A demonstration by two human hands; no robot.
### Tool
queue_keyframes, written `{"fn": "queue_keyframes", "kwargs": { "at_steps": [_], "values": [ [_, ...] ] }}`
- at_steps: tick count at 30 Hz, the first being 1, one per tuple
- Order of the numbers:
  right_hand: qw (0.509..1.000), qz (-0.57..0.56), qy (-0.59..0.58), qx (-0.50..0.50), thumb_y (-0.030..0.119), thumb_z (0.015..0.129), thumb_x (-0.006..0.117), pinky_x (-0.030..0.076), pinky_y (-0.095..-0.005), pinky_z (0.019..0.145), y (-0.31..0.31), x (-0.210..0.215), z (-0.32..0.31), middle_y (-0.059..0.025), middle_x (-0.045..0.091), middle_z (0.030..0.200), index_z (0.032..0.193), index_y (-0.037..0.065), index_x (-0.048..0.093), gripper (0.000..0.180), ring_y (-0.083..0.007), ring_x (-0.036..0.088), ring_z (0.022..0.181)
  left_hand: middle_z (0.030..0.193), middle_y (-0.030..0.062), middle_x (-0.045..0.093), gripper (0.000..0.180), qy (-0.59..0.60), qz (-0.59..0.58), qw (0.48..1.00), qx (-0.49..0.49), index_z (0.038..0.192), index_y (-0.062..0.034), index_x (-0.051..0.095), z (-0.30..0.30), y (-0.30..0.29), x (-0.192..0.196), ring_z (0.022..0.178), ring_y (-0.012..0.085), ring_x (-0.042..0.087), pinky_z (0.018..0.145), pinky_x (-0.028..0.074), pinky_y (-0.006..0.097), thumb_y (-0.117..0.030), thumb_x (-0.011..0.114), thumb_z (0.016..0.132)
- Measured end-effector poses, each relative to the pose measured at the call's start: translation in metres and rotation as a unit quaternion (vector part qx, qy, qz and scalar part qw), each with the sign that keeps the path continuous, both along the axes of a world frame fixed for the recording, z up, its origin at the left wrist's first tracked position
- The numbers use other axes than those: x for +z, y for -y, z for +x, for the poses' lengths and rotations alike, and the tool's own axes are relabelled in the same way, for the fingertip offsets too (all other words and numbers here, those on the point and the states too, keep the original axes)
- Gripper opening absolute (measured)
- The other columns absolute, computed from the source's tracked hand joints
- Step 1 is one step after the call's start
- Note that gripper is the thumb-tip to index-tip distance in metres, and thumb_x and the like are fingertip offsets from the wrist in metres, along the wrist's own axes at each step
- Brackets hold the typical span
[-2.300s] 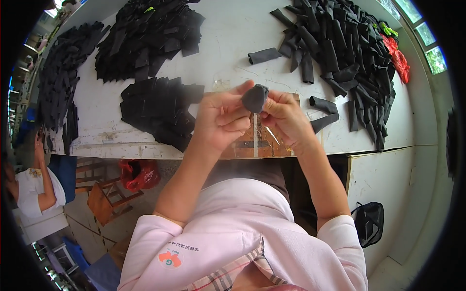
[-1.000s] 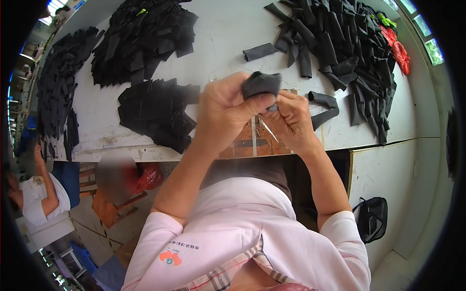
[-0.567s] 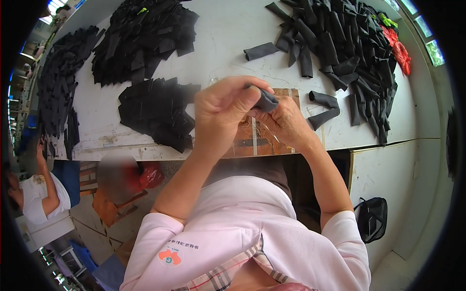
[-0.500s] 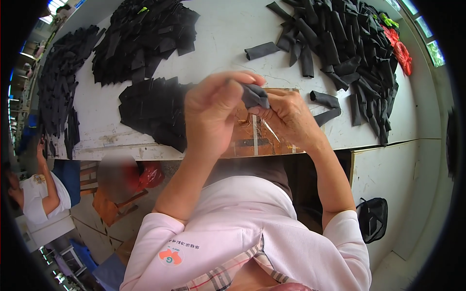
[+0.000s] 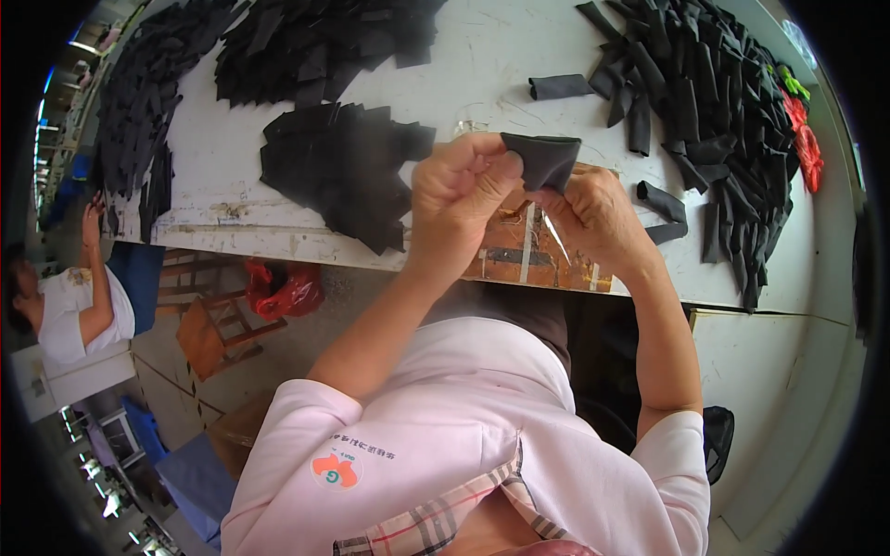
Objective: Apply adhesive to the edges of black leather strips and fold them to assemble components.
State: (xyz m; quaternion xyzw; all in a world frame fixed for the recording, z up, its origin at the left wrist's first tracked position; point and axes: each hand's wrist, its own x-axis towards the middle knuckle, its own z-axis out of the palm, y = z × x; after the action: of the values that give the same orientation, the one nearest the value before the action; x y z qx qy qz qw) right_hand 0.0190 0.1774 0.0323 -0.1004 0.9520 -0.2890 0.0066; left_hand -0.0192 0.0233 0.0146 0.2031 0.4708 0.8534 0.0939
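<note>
A small black fabric tube (image 5: 545, 162), flattened with a straight top edge, is held up over the front of the table. My left hand (image 5: 466, 190) pinches its left side between thumb and fingers. The lower right part of the fabric is gripped by my right hand (image 5: 601, 215), whose fingers are curled closed. A thin, pale pointed blade (image 5: 558, 239) sticks out below that hand; its other end is hidden, so its kind is unclear. Beneath both hands lies a worn brown board (image 5: 505, 262) with strips of tape.
Flat black fabric pieces (image 5: 338, 162) lie left of my hands, with larger dark piles (image 5: 324, 51) behind. At the right are heaped black fabric tubes (image 5: 714, 120) and a red plastic bag (image 5: 805, 144). Left of me are a wooden stool (image 5: 218, 338) and another person (image 5: 79, 301).
The fabric, bunched between my fingers before, now shows as a flattened piece with a straight upper edge. The whole view has shifted, so the table's contents appear further right.
</note>
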Motion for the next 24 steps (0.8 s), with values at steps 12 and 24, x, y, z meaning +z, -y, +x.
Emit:
{"fn": "queue_keyframes", "kwargs": {
  "at_steps": [12, 24],
  "values": [
    [0.848, -0.448, -0.041, -0.28, 0.043, 0.09, 0.039, 0.042, -0.022, 0.059, -0.052, -0.013, -0.031, -0.0017, 0.052, 0.066, 0.091, -0.001, 0.057, 0.047, -0.0081, 0.05, 0.063, 0.087, 0.0138, 0.053, 0.012, -0.26, -0.639, 0.628, 0.36, 0.085, -0.002, 0.057, -0.069, 0.026, -0.093, 0.084, 0.0293, 0.051, 0.075, 0.042, 0.039, -0.005, 0.057, 0.073],
    [0.9, -0.352, 0.201, -0.162, 0.036, 0.09, 0.044, 0.043, -0.0214, 0.055, 0.023, -0.055, 0.043, -0.0022, 0.051, 0.064, 0.08, -0.001, 0.059, 0.041, -0.008, 0.047, 0.058, 0.075, 0.0072, 0.054, 0.013, -0.353, -0.508, 0.779, 0.103, 0.078, -0.0018, 0.06, -0.04, 0.041, -0.08, 0.072, 0.0228, 0.056, 0.059, 0.045, 0.029, 0.004, 0.061, 0.066]
  ]
}}
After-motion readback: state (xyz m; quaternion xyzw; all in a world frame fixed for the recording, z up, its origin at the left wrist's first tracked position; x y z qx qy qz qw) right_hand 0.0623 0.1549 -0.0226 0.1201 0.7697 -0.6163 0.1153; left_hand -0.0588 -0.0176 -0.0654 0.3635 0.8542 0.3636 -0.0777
